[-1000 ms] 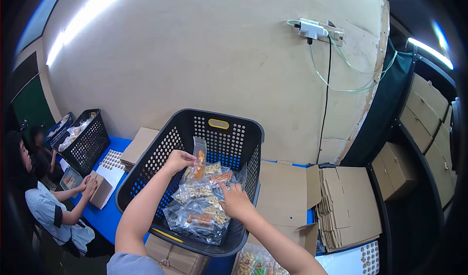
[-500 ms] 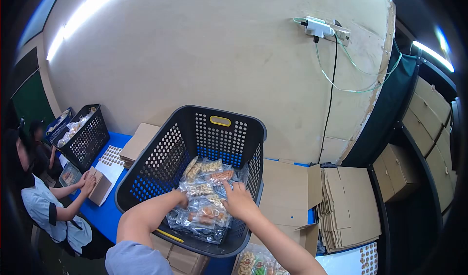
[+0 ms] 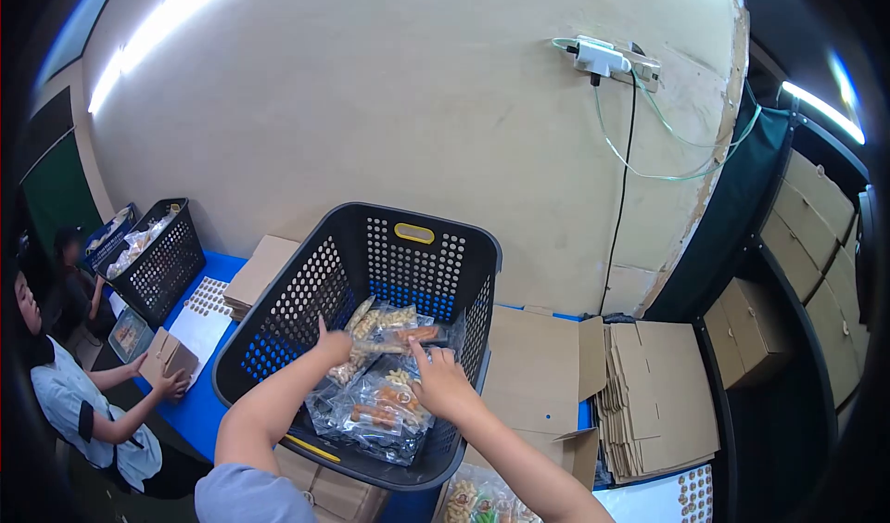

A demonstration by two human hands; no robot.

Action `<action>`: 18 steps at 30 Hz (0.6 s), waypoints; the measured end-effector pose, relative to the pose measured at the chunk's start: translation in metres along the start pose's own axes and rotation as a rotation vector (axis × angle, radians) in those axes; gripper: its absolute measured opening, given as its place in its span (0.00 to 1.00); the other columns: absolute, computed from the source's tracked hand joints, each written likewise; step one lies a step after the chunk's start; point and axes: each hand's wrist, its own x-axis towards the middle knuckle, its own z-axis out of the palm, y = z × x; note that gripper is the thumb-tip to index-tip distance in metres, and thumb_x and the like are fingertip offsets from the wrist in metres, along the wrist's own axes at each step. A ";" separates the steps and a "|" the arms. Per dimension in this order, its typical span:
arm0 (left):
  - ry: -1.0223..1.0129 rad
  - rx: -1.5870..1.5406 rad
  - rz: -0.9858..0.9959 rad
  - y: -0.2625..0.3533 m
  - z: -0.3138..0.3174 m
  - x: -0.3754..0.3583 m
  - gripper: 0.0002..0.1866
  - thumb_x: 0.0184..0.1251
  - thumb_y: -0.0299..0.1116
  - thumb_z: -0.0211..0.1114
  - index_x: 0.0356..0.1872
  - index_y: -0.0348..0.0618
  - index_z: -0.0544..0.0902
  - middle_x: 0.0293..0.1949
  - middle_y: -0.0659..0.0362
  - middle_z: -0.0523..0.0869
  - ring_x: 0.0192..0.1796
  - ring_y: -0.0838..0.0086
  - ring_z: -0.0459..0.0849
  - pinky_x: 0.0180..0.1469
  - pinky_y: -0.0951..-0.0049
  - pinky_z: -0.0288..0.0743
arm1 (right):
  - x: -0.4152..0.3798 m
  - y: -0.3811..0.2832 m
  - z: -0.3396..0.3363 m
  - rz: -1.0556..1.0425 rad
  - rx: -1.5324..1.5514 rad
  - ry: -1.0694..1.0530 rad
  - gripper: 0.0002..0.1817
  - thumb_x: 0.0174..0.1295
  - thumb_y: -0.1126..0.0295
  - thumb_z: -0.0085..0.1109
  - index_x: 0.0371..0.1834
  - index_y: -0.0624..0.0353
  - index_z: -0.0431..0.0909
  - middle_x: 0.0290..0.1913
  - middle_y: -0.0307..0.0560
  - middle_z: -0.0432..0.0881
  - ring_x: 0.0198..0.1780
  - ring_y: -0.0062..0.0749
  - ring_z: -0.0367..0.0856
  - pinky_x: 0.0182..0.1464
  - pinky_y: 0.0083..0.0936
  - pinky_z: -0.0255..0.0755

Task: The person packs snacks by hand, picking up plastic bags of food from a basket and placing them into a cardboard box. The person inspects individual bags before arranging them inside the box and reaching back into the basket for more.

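Observation:
A black perforated plastic basket [image 3: 436,254] with a yellow handle tab stands on the blue table in front of me. It holds several clear sealed snack packets [image 3: 375,402] with beige and orange pieces. My left hand [image 3: 332,345] reaches in at the left of the pile, fingers closed on a packet of beige snacks [image 3: 357,324]. On the right side of the pile my right hand [image 3: 438,379] rests on the packets, index finger stretched out.
Flat cardboard box blanks [image 3: 654,393] are stacked to the right, an opened carton [image 3: 533,375] lies beside the basket. A person's hands at far left hold a small brown box [image 3: 165,354]. Another black basket [image 3: 162,259] stands at the back left. Brown boxes fill shelves [image 3: 797,245] on the right.
One second ago my left hand held an orange packet upright above the pile. It dropped low into the basket, then came back up to the left side of the pile. My right hand barely moved.

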 end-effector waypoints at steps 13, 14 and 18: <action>0.874 0.216 0.593 0.079 -0.251 -0.207 0.13 0.54 0.22 0.59 0.42 0.41 0.82 0.36 0.57 0.80 0.45 0.66 0.82 0.66 0.61 0.66 | -0.050 0.029 -0.094 0.111 0.736 0.903 0.21 0.67 0.69 0.49 0.63 0.58 0.67 0.53 0.49 0.73 0.54 0.34 0.70 0.55 0.28 0.67; 0.970 0.251 0.694 0.089 -0.245 -0.228 0.11 0.52 0.24 0.61 0.39 0.41 0.82 0.36 0.57 0.80 0.47 0.67 0.82 0.64 0.63 0.70 | -0.060 0.028 -0.097 0.107 0.737 0.903 0.21 0.67 0.69 0.49 0.63 0.58 0.67 0.53 0.49 0.73 0.54 0.34 0.70 0.55 0.28 0.67; 1.083 0.072 0.781 0.112 -0.240 -0.287 0.08 0.51 0.26 0.63 0.34 0.39 0.82 0.37 0.58 0.81 0.48 0.67 0.83 0.59 0.67 0.75 | -0.117 -0.017 -0.108 -0.040 1.241 0.254 0.25 0.66 0.64 0.55 0.64 0.60 0.65 0.58 0.47 0.71 0.59 0.25 0.68 0.57 0.24 0.65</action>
